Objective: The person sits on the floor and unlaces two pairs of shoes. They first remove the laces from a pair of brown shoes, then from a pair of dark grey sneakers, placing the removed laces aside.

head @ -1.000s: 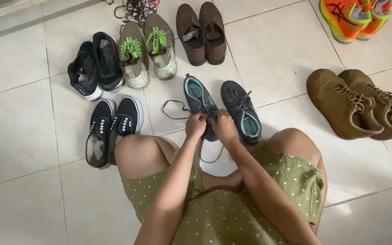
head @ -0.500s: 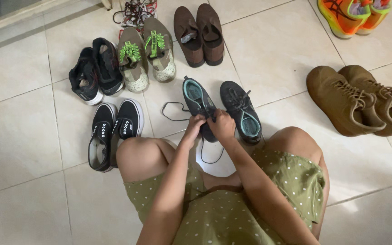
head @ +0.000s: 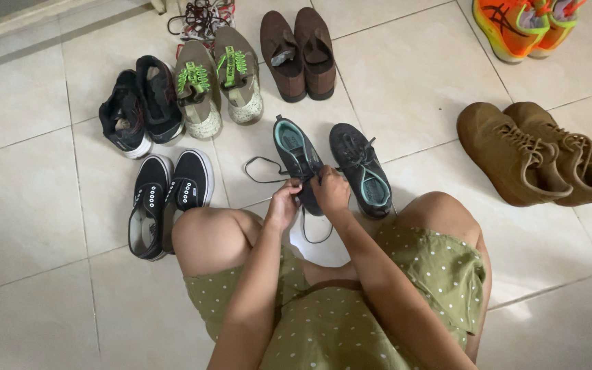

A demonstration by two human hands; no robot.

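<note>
While both hands stay put since a second ago, left hand [head: 284, 205] and right hand [head: 330, 190] fingers pinch the black laces [head: 262, 164] of the dark teal-lined sneaker [head: 297, 154] on the floor [head: 29, 205]; tying ongoing.

- Sneaker [head: 299, 159] under the hands: black, teal lining; black lace [head: 262, 166].
- Dress [head: 351, 315]: olive, white dots.
- Boots [head: 539, 154]: tan.
- Floor tiles [head: 29, 205]: off-white.
</note>
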